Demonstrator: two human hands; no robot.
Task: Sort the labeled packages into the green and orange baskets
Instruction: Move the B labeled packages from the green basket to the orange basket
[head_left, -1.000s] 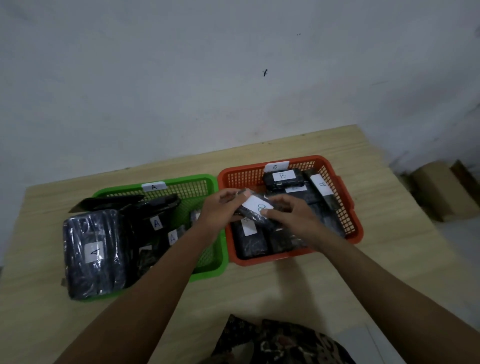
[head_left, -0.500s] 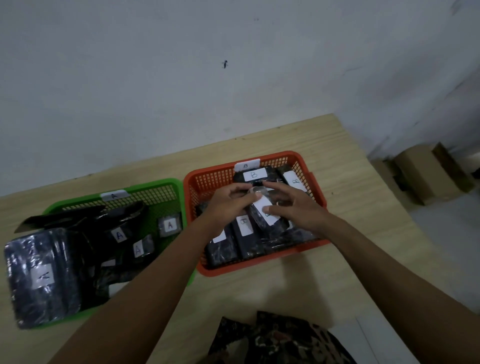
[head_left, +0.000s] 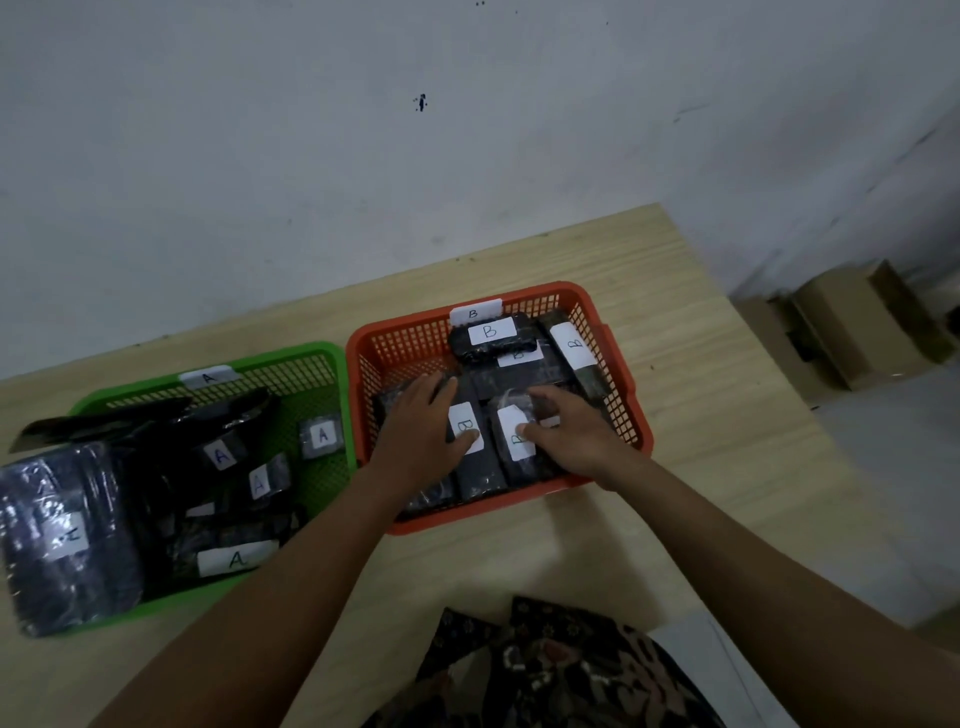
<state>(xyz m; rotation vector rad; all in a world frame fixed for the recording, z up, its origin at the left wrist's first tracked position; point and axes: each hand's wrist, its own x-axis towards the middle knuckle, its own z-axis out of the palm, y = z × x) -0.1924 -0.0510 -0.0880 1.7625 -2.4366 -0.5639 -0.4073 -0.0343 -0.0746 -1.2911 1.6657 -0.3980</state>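
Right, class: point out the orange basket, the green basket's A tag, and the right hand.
orange basket (head_left: 618, 332): head view, right rim.
A tag (head_left: 208, 377): head view, middle of the tag on the green basket's far rim.
right hand (head_left: 576, 436): head view, back of the hand.

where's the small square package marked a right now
In the head view, the small square A package lies in the green basket, by its right wall next to the orange basket, apart from the other A packages.

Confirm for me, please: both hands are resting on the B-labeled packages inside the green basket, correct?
Not quite. In the head view the left hand and right hand rest on B-labeled packages inside the orange basket; the green basket holds the A-labeled ones.
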